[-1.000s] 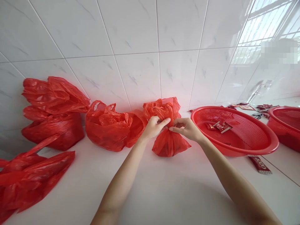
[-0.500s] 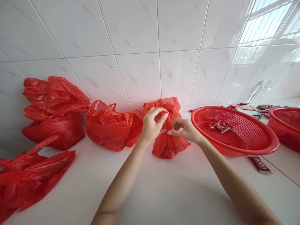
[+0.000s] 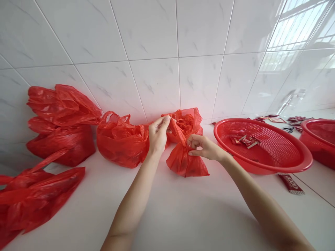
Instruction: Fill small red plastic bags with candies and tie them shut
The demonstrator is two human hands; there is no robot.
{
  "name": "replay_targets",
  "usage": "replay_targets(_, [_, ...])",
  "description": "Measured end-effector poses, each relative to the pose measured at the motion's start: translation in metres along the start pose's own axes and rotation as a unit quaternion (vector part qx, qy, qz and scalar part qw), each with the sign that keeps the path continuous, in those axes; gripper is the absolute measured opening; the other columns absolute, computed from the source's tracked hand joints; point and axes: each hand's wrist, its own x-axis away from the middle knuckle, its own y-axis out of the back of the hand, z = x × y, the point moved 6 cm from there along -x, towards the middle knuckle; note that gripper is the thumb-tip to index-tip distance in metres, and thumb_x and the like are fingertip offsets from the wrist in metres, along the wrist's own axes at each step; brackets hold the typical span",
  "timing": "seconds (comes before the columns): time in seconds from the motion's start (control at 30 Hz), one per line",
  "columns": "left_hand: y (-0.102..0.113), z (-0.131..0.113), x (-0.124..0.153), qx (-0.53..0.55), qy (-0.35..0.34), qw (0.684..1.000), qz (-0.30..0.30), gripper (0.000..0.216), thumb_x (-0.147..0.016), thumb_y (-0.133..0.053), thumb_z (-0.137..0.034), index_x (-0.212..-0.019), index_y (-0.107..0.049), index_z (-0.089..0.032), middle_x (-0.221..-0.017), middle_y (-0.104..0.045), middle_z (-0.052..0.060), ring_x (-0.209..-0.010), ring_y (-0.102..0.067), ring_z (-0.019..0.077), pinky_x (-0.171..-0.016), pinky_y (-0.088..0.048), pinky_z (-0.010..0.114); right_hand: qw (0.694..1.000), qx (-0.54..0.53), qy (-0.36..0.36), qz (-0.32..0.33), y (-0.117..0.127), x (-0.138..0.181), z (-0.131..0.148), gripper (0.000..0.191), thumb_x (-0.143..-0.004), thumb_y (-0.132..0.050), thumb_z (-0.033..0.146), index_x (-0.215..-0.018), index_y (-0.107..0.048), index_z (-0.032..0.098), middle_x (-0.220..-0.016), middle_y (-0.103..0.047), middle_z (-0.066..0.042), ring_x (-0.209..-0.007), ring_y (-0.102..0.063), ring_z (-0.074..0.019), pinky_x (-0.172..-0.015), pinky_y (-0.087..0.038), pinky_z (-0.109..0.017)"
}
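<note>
A small red plastic bag sits on the white counter against the tiled wall, its bottom bulging with something inside. My left hand is closed in a pinch on a strip of the bag's upper plastic, drawn up and to the left. My right hand is closed around the bag's gathered neck, just right of the twist. The loose top of the bag fans out behind both hands.
More red plastic bags lie left: one beside my left hand, a stacked pair and a flat one. A red perforated basket holding red sachets stands right, another basket beyond it. A sachet lies on the counter.
My left hand has moved up and left, pulling a strip of the bag's plastic taut. My right hand has shifted lower onto the bag's neck. The bag has tilted slightly left.
</note>
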Motion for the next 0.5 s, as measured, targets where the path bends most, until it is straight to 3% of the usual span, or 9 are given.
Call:
replay_targets(0.1, [-0.002, 0.007, 0.0, 0.031, 0.039, 0.999, -0.001, 0.045, -0.076, -0.073, -0.063, -0.076, -0.066, -0.018, -0.08, -0.071, 0.005, -0.075, -0.066, 0.017, -0.058, -0.048, 0.023, 1.0, 0.01, 0.001, 0.011, 0.0, 0.0, -0.002, 0.021, -0.078, -0.069, 0.023, -0.092, -0.054, 0.021, -0.061, -0.047, 0.009, -0.06, -0.047, -0.0119, -0.072, -0.045, -0.032])
replay_targets(0.17, [-0.007, 0.008, 0.003, 0.042, 0.052, 0.998, 0.011, 0.047, -0.074, -0.073, -0.064, -0.075, -0.064, -0.018, -0.077, -0.069, 0.004, -0.071, -0.065, 0.0157, -0.056, -0.048, 0.022, 1.0, 0.017, 0.001, 0.01, 0.001, 0.001, -0.001, 0.024, -0.079, -0.071, 0.026, -0.096, -0.055, 0.021, -0.071, -0.055, 0.005, -0.066, -0.054, -0.0133, -0.073, -0.047, -0.032])
replay_targets(0.3, [-0.025, -0.001, 0.013, 0.041, 0.037, 0.993, 0.101, 0.045, -0.08, -0.072, -0.061, -0.071, -0.061, -0.018, -0.07, -0.059, 0.0, -0.065, -0.059, 0.0123, -0.056, -0.051, 0.021, 0.999, 0.037, 0.01, -0.015, 0.001, 0.003, 0.008, 0.032, -0.079, -0.075, 0.041, -0.098, -0.06, 0.02, -0.091, -0.064, -0.002, -0.08, -0.06, -0.0171, -0.075, -0.051, -0.033])
replay_targets(0.4, [-0.033, -0.007, 0.02, 0.051, 0.028, 0.988, 0.142, 0.041, -0.084, -0.07, -0.057, -0.073, -0.062, -0.018, -0.072, -0.058, 0.0, -0.067, -0.06, 0.0121, -0.058, -0.054, 0.021, 0.996, 0.069, 0.013, -0.055, 0.0, 0.003, 0.015, 0.032, -0.084, -0.069, 0.049, -0.082, -0.061, 0.019, -0.079, -0.063, -0.001, -0.074, -0.056, -0.0168, -0.072, -0.049, -0.032])
replay_targets(0.5, [-0.028, -0.009, 0.017, 0.068, 0.023, 0.991, 0.11, 0.036, -0.085, -0.069, -0.056, -0.085, -0.065, -0.02, -0.084, -0.064, 0.002, -0.08, -0.066, 0.0158, -0.066, -0.058, 0.024, 0.993, 0.078, 0.005, -0.092, 0.001, 0.004, 0.019, 0.039, -0.09, -0.06, 0.053, -0.071, -0.06, 0.018, -0.07, -0.06, -0.001, -0.067, -0.053, -0.0156, -0.064, -0.046, -0.031])
